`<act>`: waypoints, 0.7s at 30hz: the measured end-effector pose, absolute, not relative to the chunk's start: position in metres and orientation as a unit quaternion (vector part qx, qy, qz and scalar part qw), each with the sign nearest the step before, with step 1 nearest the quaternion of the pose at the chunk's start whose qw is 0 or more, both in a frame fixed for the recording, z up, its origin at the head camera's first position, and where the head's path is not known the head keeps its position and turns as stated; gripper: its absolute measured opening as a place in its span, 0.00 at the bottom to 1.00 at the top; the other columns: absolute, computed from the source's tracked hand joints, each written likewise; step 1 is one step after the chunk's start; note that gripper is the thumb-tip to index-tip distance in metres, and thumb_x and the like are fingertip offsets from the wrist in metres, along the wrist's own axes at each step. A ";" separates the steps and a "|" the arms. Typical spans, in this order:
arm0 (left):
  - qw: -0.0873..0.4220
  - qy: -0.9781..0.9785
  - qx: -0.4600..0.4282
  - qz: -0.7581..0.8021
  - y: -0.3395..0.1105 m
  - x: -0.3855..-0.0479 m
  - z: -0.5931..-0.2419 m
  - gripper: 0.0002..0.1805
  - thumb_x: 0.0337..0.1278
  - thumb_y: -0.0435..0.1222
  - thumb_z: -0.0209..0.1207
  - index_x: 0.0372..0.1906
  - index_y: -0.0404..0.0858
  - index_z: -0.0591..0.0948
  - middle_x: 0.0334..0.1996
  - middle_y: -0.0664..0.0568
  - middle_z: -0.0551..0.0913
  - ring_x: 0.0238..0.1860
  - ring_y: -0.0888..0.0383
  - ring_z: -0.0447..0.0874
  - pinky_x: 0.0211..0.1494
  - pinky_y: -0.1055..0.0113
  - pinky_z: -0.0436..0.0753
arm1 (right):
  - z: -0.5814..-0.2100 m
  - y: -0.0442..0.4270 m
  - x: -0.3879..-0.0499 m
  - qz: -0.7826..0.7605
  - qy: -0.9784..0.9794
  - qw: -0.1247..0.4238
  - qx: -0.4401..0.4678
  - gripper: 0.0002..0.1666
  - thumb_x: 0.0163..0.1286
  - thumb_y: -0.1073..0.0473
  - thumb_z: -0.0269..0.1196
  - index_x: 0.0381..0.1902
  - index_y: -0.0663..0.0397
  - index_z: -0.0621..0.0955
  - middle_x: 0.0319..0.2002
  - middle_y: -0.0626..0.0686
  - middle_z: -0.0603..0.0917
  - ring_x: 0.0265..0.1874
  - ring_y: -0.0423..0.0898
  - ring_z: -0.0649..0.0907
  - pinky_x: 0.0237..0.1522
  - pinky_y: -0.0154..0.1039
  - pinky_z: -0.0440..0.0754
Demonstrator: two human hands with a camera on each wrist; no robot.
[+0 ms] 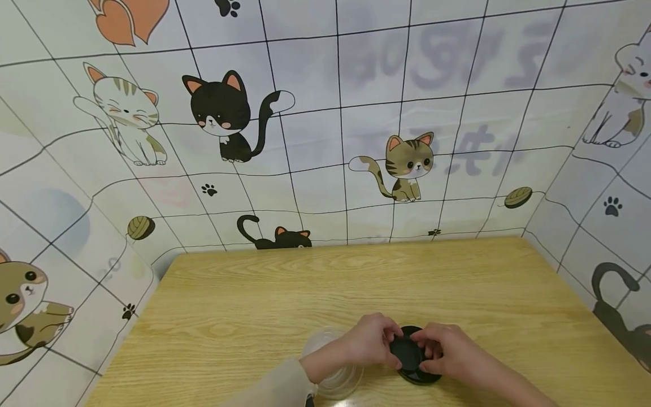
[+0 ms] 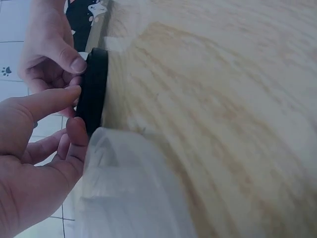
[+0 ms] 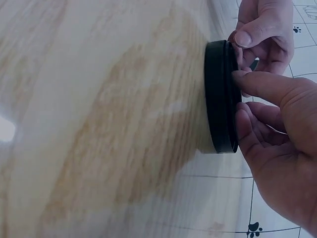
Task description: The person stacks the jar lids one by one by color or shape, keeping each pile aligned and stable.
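A small dark round disc (image 1: 407, 353) lies over a wider black round lid-like piece (image 1: 424, 377) on the table. My left hand (image 1: 371, 342) pinches the disc's left side with thumb and fingers. From the right, my right hand (image 1: 450, 353) holds the opposite side the same way. Both wrist views catch the black piece (image 2: 93, 91) edge-on, low against the tabletop, with fingertips of both hands along its upper side. Below my left wrist stands clear round plastic ware (image 1: 342, 384), partly hidden by the forearm; it also fills the bottom of the left wrist view.
The wood-grain table (image 1: 244, 299) reaches back to a cloth wall (image 1: 315, 186) printed with cats and grid lines. Similar cloth closes off the left and right sides. A watch-like dark band (image 1: 309, 400) shows at the left wrist.
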State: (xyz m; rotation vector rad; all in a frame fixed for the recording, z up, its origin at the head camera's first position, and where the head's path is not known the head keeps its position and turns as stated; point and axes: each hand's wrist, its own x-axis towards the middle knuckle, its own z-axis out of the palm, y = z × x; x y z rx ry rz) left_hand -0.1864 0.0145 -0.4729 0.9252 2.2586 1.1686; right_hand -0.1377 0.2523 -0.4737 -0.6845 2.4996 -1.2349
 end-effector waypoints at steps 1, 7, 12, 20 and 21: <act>0.216 0.813 0.333 0.426 0.013 -0.187 -0.472 0.24 0.43 0.28 0.79 0.49 0.33 0.85 0.33 0.60 0.74 0.28 0.72 0.76 0.35 0.78 0.79 | -0.473 0.252 -0.138 -0.427 0.862 0.133 -0.237 0.24 0.60 0.64 0.76 0.53 0.67 0.82 0.36 0.45 0.81 0.30 0.35 0.78 0.31 0.34 0.79; 0.228 0.788 0.307 0.482 -0.002 -0.196 -0.461 0.23 0.46 0.27 0.76 0.51 0.33 0.85 0.35 0.54 0.78 0.30 0.69 0.79 0.35 0.75 0.80 | -0.466 0.251 -0.142 -0.435 0.856 0.095 -0.262 0.25 0.61 0.62 0.76 0.53 0.68 0.82 0.39 0.48 0.82 0.31 0.34 0.79 0.31 0.35 0.81; 0.219 0.773 0.291 0.520 -0.019 -0.204 -0.448 0.22 0.49 0.27 0.75 0.52 0.32 0.83 0.39 0.46 0.80 0.32 0.66 0.81 0.35 0.74 0.80 | -0.454 0.250 -0.150 -0.437 0.855 0.049 -0.275 0.26 0.62 0.62 0.76 0.54 0.69 0.82 0.41 0.51 0.81 0.33 0.35 0.80 0.34 0.35 0.83; 0.164 0.773 0.256 0.558 -0.044 -0.216 -0.427 0.20 0.54 0.30 0.74 0.53 0.40 0.84 0.43 0.55 0.81 0.39 0.60 0.84 0.38 0.70 0.82 | -0.433 0.249 -0.165 -0.388 0.875 -0.069 -0.280 0.24 0.58 0.66 0.77 0.53 0.61 0.84 0.40 0.45 0.82 0.34 0.36 0.81 0.35 0.36 0.85; 0.156 0.769 0.253 0.566 -0.046 -0.217 -0.424 0.20 0.55 0.31 0.73 0.54 0.39 0.84 0.44 0.54 0.81 0.40 0.59 0.84 0.39 0.69 0.82 | -0.430 0.248 -0.167 -0.384 0.878 -0.083 -0.275 0.24 0.58 0.66 0.77 0.53 0.61 0.84 0.41 0.44 0.82 0.34 0.36 0.81 0.35 0.36 0.84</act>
